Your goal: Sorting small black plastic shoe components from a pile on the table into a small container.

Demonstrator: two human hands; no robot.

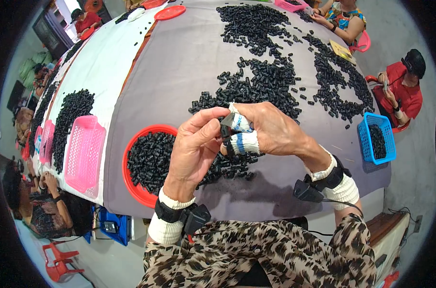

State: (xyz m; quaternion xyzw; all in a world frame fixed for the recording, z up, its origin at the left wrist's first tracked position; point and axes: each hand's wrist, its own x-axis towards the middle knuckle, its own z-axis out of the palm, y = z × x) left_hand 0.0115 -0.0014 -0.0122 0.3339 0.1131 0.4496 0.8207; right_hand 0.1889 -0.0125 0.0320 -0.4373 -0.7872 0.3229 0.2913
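Note:
My left hand [194,144] and my right hand [278,129] meet in front of me, above the grey-covered table. Between thumb and fingertips, the left pinches a small black piece [225,129], probably plastic, with a dark grey flat part at its upper end. My right thumb and finger are closed against the same piece from the other side. White cloth covers with blue marks [245,143] wrap those right-hand digits and hide part of the piece. Beneath and beyond both hands lies a heap of small black cylindrical parts [261,81].
A round red tray [125,163] full of black parts stands by my left hand. Left of it is a pink basket [85,153]; at the right edge, a blue basket [393,144] holds more parts. Several people sit around the tables. A yellow flat item [342,51] lies far right.

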